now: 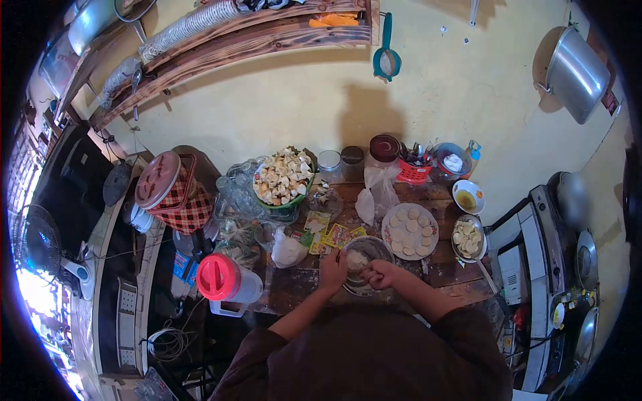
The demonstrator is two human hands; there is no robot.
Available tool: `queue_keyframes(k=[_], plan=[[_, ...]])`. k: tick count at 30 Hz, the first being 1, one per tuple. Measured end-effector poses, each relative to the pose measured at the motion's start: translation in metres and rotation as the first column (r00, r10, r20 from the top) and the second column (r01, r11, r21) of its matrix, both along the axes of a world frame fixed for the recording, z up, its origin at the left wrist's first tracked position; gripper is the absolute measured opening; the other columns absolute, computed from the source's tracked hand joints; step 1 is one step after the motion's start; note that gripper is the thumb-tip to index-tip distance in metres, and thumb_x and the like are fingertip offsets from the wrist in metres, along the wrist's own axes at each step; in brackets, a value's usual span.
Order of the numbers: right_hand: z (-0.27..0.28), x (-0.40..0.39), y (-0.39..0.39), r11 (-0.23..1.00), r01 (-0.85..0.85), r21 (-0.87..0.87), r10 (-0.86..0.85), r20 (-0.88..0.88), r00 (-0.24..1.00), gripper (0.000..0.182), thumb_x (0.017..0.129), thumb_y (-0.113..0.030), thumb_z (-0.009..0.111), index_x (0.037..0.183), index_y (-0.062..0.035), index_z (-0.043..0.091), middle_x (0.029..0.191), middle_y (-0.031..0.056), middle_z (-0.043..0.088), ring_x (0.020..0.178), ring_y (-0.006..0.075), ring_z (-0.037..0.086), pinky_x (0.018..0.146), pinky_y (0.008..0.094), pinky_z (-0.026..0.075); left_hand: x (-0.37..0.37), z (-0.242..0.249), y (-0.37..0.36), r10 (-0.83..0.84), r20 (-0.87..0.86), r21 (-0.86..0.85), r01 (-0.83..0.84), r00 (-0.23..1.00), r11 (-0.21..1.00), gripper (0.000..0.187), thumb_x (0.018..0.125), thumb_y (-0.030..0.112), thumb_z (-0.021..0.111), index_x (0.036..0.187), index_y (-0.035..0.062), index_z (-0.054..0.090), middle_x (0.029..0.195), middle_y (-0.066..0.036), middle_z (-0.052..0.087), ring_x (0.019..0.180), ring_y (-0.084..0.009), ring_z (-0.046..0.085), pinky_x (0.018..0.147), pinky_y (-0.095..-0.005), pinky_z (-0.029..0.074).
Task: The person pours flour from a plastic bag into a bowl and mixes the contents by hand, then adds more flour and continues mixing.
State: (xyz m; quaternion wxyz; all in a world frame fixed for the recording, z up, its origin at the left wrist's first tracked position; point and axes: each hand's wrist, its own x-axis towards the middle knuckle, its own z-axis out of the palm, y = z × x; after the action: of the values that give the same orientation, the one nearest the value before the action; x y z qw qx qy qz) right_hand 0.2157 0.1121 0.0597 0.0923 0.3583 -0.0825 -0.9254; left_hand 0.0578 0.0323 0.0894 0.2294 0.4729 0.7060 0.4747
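Right up close, both hands are at the metal bowl (383,246), which sits at the near edge of the bench (445,277) with a white floury mix (356,259) inside. The left hand (332,269) is against the left side of the rim, and I can't tell whether its fingers clamp it; the right hand (380,275) is over the near right part, fingers drawn together, anything within them hidden. Here's the risk: if that left hand is only resting there, a hard push from the right could spin or tip the bowl, and being so near the edge, it could shed flour off the front. Just beside it, the plate (436,234) of flat dough rounds (412,226) is in easy range of a stray elbow, and the pan handle (487,277) juts nearward, begging to be snagged. The planks are dark and flour-dusted, crowded with yellow sachets (339,235) and, at left, a red-lidded pitcher (229,279). Farther back, a green basin (293,202) is heaped with pale chunks (284,175), near lidded jars. Beyond, there's a stove (545,214) at right, then a pale yellow wall with a hanging teal strainer (386,61) and a rough wooden shelf (267,45).
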Motion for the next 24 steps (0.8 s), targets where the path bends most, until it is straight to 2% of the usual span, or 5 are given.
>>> queue_keyframes(k=[6, 15, 18, 20, 24], plan=[[0.047, 0.04, -0.003, 0.941, 0.336, 0.03, -0.336, 0.01, 0.942, 0.024, 0.092, -0.016, 0.037, 0.069, -0.0122, 0.036, 0.053, -0.0059, 0.027, 0.041, 0.0038, 0.023, 0.031, 0.0166, 0.018, -0.007, -0.031, -0.005, 0.043, -0.007, -0.093, -0.043, 0.999, 0.995, 0.028, 0.09, 0.025, 0.047, 0.084, -0.0016, 0.054, 0.075, -0.024, 0.057, 0.073, -0.0406, 0.056, 0.063, -0.0435, 0.042], [0.126, 0.071, -0.019, 0.753, -0.134, 0.644, 0.165, 0.012, 0.986, 0.026, 0.095, -0.026, 0.036, 0.077, -0.0097, 0.046, 0.054, -0.0071, 0.029, 0.043, 0.0021, 0.025, 0.033, 0.0165, 0.015, 0.003, -0.041, -0.014, 0.017, -0.056, -0.255, -0.031, 0.998, 0.966, 0.03, 0.089, 0.028, 0.044, 0.088, 0.0002, 0.055, 0.081, -0.024, 0.059, 0.078, -0.042, 0.057, 0.068, -0.0466, 0.043], [0.12, 0.067, -0.021, 0.384, -0.34, 0.858, 0.151, 0.305, 0.94, 0.025, 0.091, -0.022, 0.042, 0.08, -0.0039, 0.055, 0.052, -0.0003, 0.044, 0.043, 0.009, 0.042, 0.033, 0.0244, 0.029, -0.001, -0.053, -0.013, -0.017, -0.036, -0.27, 0.006, 0.999, 0.963, 0.029, 0.088, 0.029, 0.046, 0.092, 0.0008, 0.055, 0.082, -0.024, 0.06, 0.079, -0.0412, 0.058, 0.069, -0.0459, 0.044], [0.082, 0.065, -0.026, -0.751, -0.535, 0.387, -0.235, 0.601, 0.764, 0.021, 0.081, -0.015, 0.049, 0.075, 0.0001, 0.062, 0.063, 0.0126, 0.061, 0.054, 0.0228, 0.059, 0.045, 0.0381, 0.044, -0.002, -0.05, -0.013, -0.041, -0.044, -0.306, 0.025, 0.998, 0.952, 0.029, 0.087, 0.029, 0.048, 0.093, 0.0014, 0.055, 0.083, -0.023, 0.06, 0.078, -0.0404, 0.059, 0.069, -0.0452, 0.045], [0.085, 0.025, -0.045, -0.635, -0.752, 0.177, -0.439, 0.718, 0.54, 0.017, 0.073, -0.011, 0.052, 0.068, -0.0001, 0.064, 0.076, 0.0201, 0.064, 0.07, 0.0329, 0.064, 0.061, 0.0461, 0.049, 0.0, -0.023, -0.005, -0.075, 0.039, -0.105, 0.079, 0.996, 0.991, 0.03, 0.085, 0.023, 0.053, 0.104, -0.001, 0.053, 0.092, -0.023, 0.061, 0.087, -0.0381, 0.059, 0.077, -0.0425, 0.046]])
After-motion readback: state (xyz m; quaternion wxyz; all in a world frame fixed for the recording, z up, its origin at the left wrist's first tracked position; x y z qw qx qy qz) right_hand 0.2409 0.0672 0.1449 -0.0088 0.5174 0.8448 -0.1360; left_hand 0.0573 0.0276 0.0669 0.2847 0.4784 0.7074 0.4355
